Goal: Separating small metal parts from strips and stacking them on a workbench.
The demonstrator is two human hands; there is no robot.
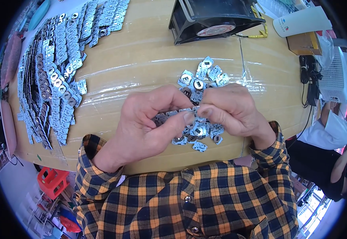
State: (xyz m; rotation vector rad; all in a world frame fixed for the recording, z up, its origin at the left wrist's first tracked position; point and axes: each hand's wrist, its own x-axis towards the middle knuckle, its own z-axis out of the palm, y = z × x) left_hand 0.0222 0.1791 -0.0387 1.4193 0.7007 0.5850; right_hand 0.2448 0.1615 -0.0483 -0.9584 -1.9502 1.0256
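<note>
Both my hands meet over the middle of the table (119,75). Between thumb and curled fingers, my left hand (147,123) grips a strip of small circuit boards (174,114). My right hand (231,111) pinches the strip's right end, thumb pressed against the bent forefinger. Part of the strip is hidden by my fingers. Under and around the hands lies a pile of separate small circuit boards (199,131), some with round metal battery holders. More single boards (198,84) are scattered just beyond the hands.
Stacked rows of uncut board strips (58,75) cover the table's left side. A black fan (217,24) stands at the back. To the right are a white cup (303,22), a cardboard box (305,44), black cables (310,75) and a white basket (334,77). Another person (324,131) is at the right edge.
</note>
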